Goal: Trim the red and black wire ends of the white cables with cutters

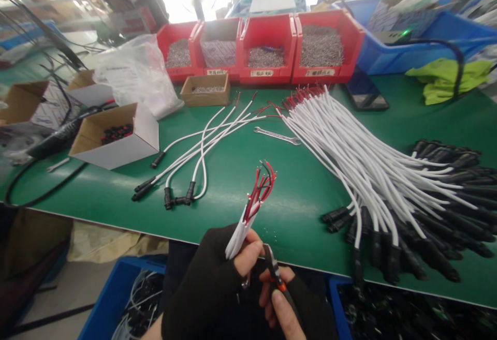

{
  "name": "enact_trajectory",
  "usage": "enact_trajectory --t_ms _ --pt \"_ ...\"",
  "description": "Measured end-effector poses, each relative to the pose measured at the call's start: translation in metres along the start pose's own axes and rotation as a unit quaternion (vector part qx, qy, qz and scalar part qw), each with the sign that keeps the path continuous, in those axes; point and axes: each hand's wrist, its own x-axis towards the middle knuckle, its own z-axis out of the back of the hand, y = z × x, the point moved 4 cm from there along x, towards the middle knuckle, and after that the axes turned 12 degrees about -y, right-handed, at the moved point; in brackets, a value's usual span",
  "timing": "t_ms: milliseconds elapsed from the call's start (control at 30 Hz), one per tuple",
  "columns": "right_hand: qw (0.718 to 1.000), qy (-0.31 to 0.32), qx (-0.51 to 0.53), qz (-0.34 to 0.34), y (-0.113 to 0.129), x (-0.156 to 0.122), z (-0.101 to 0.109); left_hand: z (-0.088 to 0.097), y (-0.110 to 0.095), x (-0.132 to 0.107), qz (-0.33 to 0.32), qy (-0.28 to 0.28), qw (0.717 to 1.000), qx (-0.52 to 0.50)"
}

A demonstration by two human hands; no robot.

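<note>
My left hand (236,257), in a black fingerless glove, is closed around a bundle of white cables (237,239). Stripped red and black wire ends (262,190) fan out above the fingers. My right hand (281,301), gloved the same way, grips a hand tool with a metal head and black-and-orange handles, which looks like pliers (275,270). The head of the tool lies close to my left fingertips; its jaws are partly hidden. Small bright specks are scattered on the green table (298,195) just beyond my hands.
A large pile of white cables with black connectors (349,148) covers the right side. Several loose cables (205,143) lie left of a wrench (277,135). Red bins (267,40) line the back, near a small box (205,90). Blue crates (120,283) stand below the edge.
</note>
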Motion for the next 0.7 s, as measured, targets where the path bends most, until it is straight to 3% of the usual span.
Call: enact_trajectory --t_ms 700 --pt "0.999 -0.006 -0.033 -0.005 -0.0024 -0.0004 0.003 -0.0004 0.0029 -0.0007 0.003 -0.002 1.0 -0.001"
